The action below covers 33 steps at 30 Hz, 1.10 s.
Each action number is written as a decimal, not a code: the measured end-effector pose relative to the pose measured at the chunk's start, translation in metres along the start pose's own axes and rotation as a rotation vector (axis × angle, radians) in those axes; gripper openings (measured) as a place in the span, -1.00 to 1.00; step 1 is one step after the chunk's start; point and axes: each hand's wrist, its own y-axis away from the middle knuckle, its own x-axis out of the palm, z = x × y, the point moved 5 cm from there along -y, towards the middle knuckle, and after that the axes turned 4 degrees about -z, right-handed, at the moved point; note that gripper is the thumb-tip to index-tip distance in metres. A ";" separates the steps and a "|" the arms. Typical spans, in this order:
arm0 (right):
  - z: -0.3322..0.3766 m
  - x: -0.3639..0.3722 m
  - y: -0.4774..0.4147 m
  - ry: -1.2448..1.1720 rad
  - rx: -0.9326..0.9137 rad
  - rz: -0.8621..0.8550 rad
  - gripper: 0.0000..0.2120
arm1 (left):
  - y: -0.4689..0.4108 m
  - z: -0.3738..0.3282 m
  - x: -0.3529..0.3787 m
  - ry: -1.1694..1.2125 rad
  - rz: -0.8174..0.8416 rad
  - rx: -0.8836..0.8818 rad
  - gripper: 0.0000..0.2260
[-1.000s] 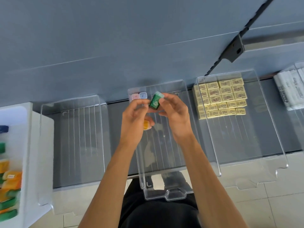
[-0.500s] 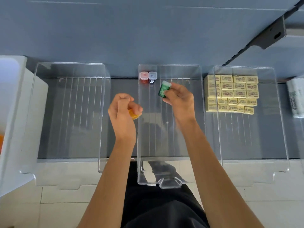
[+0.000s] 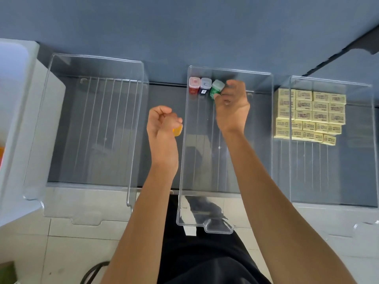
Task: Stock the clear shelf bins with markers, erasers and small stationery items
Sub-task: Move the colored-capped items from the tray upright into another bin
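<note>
R hand (image 3: 232, 107) moved fwd, green box (image 3: 217, 89) deeper

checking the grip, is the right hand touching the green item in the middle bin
Touching. The head view shows the right hand with its fingertips pinching the green item at its side.

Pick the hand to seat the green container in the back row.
Right: the right hand holds the green container beside the grey-capped one at the middle bin's back. The left hand grips an orange item left of that bin.
</note>
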 end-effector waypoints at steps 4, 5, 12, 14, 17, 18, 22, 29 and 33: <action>-0.002 0.005 -0.003 0.050 -0.071 -0.007 -0.76 | -0.003 0.005 0.000 -0.008 0.014 -0.010 -0.85; -0.001 0.005 -0.003 0.054 -0.082 -0.015 -0.75 | -0.004 0.005 0.001 -0.011 0.017 -0.006 -0.85; -0.006 0.001 0.004 -0.060 0.052 -0.019 -0.70 | -0.015 0.006 0.007 -0.033 0.017 -0.007 -0.85; -0.008 -0.003 0.009 -0.100 0.092 -0.013 -0.72 | -0.017 0.006 0.008 -0.038 0.014 -0.010 -0.85; -0.010 -0.014 0.017 -0.144 0.119 -0.014 -0.77 | -0.020 0.005 0.009 -0.040 0.020 -0.015 -0.85; -0.010 -0.016 0.019 -0.130 0.108 -0.010 -0.81 | -0.020 0.005 0.009 -0.041 0.024 -0.017 -0.85; -0.006 -0.012 0.028 -0.032 0.022 0.106 -0.92 | -0.022 0.003 0.012 -0.057 0.018 -0.025 -0.86; 0.017 0.011 0.026 0.099 -0.149 0.157 -0.83 | -0.028 0.004 0.012 -0.081 0.018 -0.036 -0.86; 0.037 0.033 0.018 0.206 -0.263 0.236 -0.69 | -0.033 0.003 0.011 -0.085 0.017 -0.046 -0.87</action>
